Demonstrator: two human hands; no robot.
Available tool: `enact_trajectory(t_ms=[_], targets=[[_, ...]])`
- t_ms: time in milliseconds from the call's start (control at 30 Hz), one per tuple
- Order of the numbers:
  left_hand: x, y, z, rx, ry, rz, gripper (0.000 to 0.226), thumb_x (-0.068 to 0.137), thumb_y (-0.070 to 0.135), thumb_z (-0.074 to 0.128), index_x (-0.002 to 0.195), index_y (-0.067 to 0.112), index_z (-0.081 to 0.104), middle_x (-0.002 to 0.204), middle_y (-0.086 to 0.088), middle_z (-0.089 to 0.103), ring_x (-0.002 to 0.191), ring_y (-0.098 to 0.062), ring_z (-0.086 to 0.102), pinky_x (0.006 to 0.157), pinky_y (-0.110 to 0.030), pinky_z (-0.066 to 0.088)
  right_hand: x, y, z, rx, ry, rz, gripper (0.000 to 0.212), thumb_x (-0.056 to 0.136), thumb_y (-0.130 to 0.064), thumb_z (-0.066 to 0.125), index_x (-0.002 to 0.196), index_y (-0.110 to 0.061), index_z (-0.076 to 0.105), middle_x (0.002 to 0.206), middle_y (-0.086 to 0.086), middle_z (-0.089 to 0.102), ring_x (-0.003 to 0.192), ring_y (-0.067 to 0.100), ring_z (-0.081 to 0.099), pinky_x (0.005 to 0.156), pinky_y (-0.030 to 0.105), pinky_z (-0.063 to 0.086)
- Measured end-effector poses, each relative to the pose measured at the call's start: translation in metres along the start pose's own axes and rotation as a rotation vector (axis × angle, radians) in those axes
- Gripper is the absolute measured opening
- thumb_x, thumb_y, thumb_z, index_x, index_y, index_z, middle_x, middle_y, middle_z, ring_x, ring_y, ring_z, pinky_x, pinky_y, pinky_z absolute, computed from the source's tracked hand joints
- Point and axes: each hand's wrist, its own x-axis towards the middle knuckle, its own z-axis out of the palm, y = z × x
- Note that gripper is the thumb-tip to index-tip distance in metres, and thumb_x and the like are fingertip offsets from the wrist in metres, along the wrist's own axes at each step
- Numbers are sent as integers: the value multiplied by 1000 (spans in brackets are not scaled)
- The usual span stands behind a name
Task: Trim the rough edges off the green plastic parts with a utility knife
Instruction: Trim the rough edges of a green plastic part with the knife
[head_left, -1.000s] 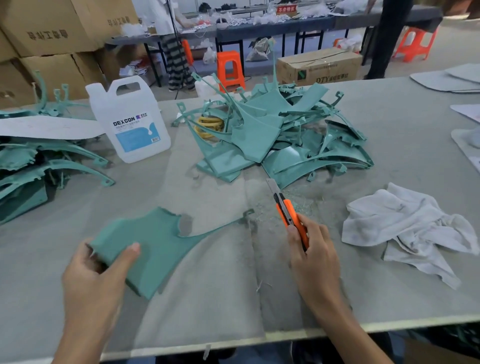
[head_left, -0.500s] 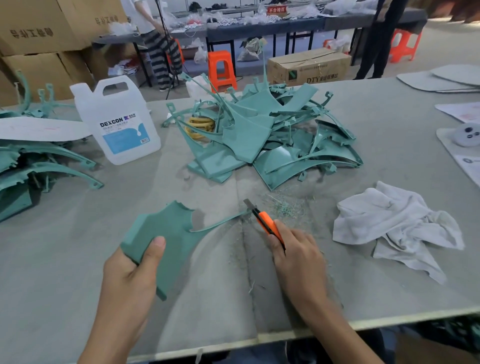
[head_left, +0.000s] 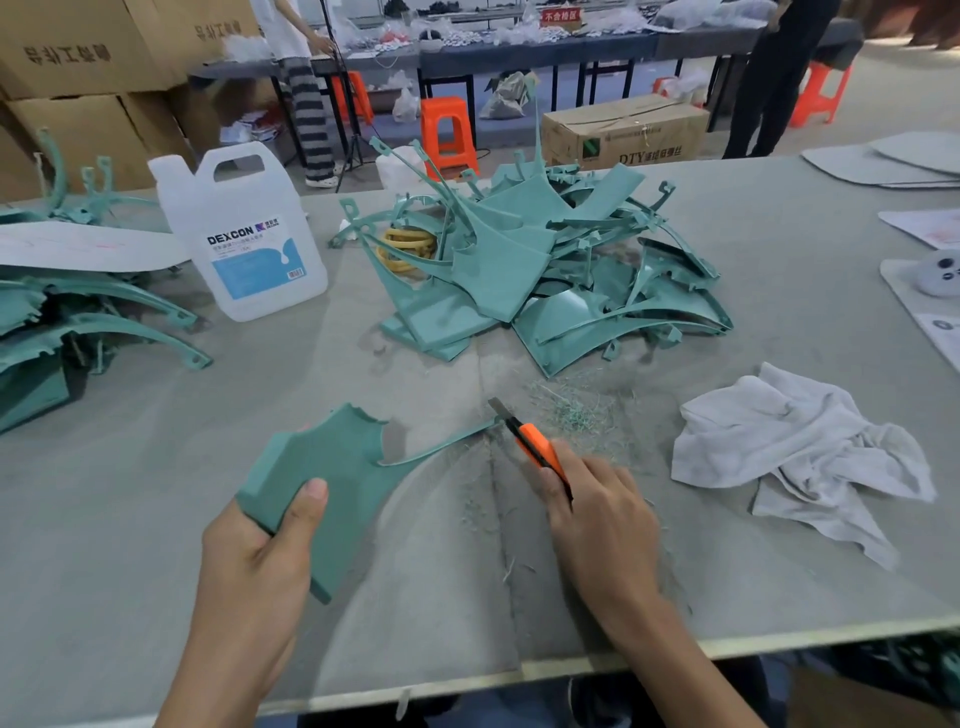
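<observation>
Centrally, the left hand grips one green plastic part by its broad end, thumb on top, low over the grey bench. The part's thin curved arm reaches right to the extended blade of one orange utility knife, whose handle the right hand clasps. Fine green shavings lie just beyond the blade. One white jug is labelled "DEXCON"; one carton on the floor behind reads "DTY". A pile of green parts occupies mid-bench, with a second stack at the left edge and one crumpled white cloth to the right. Bare bench surface lies between the left hand and the left stack; the bench's near edge runs beneath both wrists.
</observation>
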Motion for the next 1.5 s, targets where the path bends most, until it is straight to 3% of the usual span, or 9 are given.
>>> enact_trajectory(t_ms=[367, 567, 667, 833, 1000, 1100, 1233, 1333, 1500], targets=[[-4, 2, -6, -48, 15, -19, 25, 84, 31, 66, 105, 41, 76, 106, 5, 77, 99, -12, 73, 80, -29, 60, 3, 3, -3, -3, -15, 91, 37, 101, -40, 55, 135, -28, 63, 112, -2, 71, 100, 27, 61, 71, 36, 45], [-4, 8, -6, -109, 57, -116, 20, 95, 10, 59, 105, 21, 73, 108, 1, 77, 104, -17, 72, 89, -41, 59, 2, 5, -4, 45, -43, 75, 37, 101, -40, 56, 136, -29, 63, 113, -3, 71, 100, 27, 58, 74, 38, 46], [5, 12, -9, -154, 52, -180, 22, 98, 8, 57, 116, 14, 68, 113, -1, 75, 106, -19, 71, 90, -40, 59, 5, 7, -6, 180, 26, 116, 39, 100, -33, 60, 138, -24, 62, 116, -1, 71, 102, 27, 56, 78, 37, 45], [40, 6, -18, -92, 138, -266, 34, 95, 10, 64, 123, 14, 45, 115, -10, 67, 88, -21, 69, 71, -41, 60, 3, 16, -15, 496, 136, 172, 40, 99, -40, 56, 136, -25, 63, 114, -7, 70, 103, 12, 65, 88, 37, 54], [80, -16, -12, 49, -136, -325, 36, 89, 14, 73, 122, 18, 59, 106, -12, 76, 79, -22, 75, 60, -30, 61, 8, 34, -19, 468, -16, 50, 38, 95, -46, 57, 130, -34, 63, 106, -24, 63, 96, 4, 63, 81, 36, 56], [98, -26, 11, 217, -263, -247, 35, 85, 18, 79, 117, 21, 66, 112, -13, 75, 82, -17, 75, 66, -26, 58, 12, 32, -21, 369, -135, -104, 33, 95, -46, 57, 128, -44, 60, 106, -33, 60, 97, -1, 58, 84, 34, 53], [110, -45, 28, 980, -276, 143, 64, 87, 43, 74, 145, 30, 48, 141, -2, 54, 129, -25, 52, 108, -40, 40, 11, 28, -26, 325, -274, -247, 32, 98, -47, 58, 129, -48, 54, 97, -21, 60, 88, 5, 60, 75, 35, 53], [101, -62, 31, 1081, -395, 192, 49, 99, 52, 51, 146, 40, 45, 158, 1, 39, 147, -18, 33, 117, -40, 27, 7, 25, -28, 286, -368, -320, 35, 98, -56, 52, 131, -46, 58, 97, -23, 59, 85, 2, 61, 73, 33, 52], [93, -73, 32, 1075, -326, 240, 43, 108, 34, 35, 150, 40, 41, 164, 4, 30, 150, -11, 26, 113, -30, 19, 7, 21, -31, 153, -507, -450, 37, 99, -49, 56, 135, -52, 52, 112, -20, 66, 95, 10, 62, 74, 31, 46]])
